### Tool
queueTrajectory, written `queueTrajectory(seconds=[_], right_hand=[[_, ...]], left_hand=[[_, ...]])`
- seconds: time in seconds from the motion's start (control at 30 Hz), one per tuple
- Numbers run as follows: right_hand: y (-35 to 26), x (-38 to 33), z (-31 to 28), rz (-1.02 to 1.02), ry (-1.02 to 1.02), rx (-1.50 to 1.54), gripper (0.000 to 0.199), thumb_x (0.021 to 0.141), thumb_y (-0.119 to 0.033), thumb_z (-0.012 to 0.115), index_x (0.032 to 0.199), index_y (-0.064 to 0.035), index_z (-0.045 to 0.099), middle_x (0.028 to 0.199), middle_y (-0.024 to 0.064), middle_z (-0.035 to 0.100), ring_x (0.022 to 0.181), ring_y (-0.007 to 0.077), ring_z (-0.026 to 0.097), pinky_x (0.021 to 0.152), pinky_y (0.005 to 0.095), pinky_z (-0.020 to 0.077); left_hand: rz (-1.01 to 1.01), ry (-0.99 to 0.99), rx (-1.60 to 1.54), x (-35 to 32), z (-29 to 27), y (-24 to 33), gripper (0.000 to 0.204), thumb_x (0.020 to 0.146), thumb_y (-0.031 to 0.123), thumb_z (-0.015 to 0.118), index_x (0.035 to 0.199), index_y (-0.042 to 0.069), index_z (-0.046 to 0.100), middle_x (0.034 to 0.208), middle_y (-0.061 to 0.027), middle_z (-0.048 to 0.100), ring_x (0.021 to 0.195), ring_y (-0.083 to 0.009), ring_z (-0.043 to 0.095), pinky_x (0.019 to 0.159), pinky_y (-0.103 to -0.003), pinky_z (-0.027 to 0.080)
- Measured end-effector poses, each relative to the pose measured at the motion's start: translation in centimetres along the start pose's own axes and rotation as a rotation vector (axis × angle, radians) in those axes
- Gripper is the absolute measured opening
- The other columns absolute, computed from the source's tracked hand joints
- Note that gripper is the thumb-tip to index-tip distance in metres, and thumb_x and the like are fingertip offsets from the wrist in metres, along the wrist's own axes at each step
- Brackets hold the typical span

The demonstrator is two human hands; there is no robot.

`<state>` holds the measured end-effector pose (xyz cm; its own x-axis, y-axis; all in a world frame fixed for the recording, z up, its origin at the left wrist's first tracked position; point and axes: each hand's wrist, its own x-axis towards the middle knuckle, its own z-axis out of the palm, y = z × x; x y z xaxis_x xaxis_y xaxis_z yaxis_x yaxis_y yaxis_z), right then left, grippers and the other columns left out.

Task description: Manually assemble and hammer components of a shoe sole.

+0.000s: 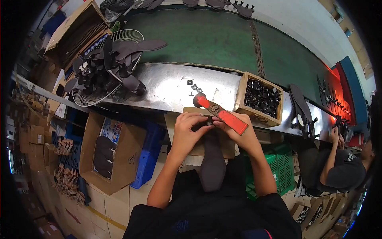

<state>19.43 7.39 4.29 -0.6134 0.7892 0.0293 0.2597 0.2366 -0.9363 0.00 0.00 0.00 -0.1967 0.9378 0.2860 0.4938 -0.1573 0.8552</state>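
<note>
Between my hands a dark grey shoe sole point(213, 171) extends toward my body, its wide end nearest me. My left hand point(187, 129) pinches its far end, thumb and fingers closed around a small dark part there. From the other side, my right hand point(240, 129) grips the same end with bent fingers. A hammer point(227, 116) with a flat red handle lies across the right hand's fingers, its round head pointing away; how it is held is hidden. Several small black square pieces point(194, 87) lie on the metal bench just beyond.
A wooden box point(241, 93) of small black parts stands on the metal bench point(161, 85). At left a wire basket point(135, 36) holds dark soles. Behind runs a green conveyor belt point(199, 36). Cardboard box point(127, 155) and green crate point(278, 167) flank me; a co-worker point(344, 171) sits right.
</note>
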Motion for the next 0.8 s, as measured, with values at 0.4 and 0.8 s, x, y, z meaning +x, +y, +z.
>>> queueTrajectory(seconds=[0.4,0.8], right_hand=[[-2.0,-0.8,-0.7,-0.236,-0.025,-0.338,0.024,0.079,-0.005,0.072,0.102,-0.0001,0.066,0.085,0.0118,0.063,0.074,0.0243,0.065,0.066,0.0325,0.0499],[-6.8,-8.4,1.2,-0.267,0.161,-0.365,0.056,0.093,0.004,0.060,0.147,-0.0004,0.044,0.105,0.0159,0.068,0.081,0.0217,0.069,0.078,0.0298,0.0531]], left_hand=[[-0.092,-0.144,-0.247,0.6,-0.8,0.8,0.030,0.077,0.006,0.080,0.105,-0.001,0.074,0.091,-0.0114,0.075,0.080,-0.0145,0.070,0.072,-0.029,0.054],[-0.188,-0.158,-0.445,0.4,-0.6,1.5,0.021,0.082,0.008,0.078,0.102,0.002,0.077,0.088,-0.0020,0.076,0.079,-0.0046,0.065,0.074,-0.022,0.052]])
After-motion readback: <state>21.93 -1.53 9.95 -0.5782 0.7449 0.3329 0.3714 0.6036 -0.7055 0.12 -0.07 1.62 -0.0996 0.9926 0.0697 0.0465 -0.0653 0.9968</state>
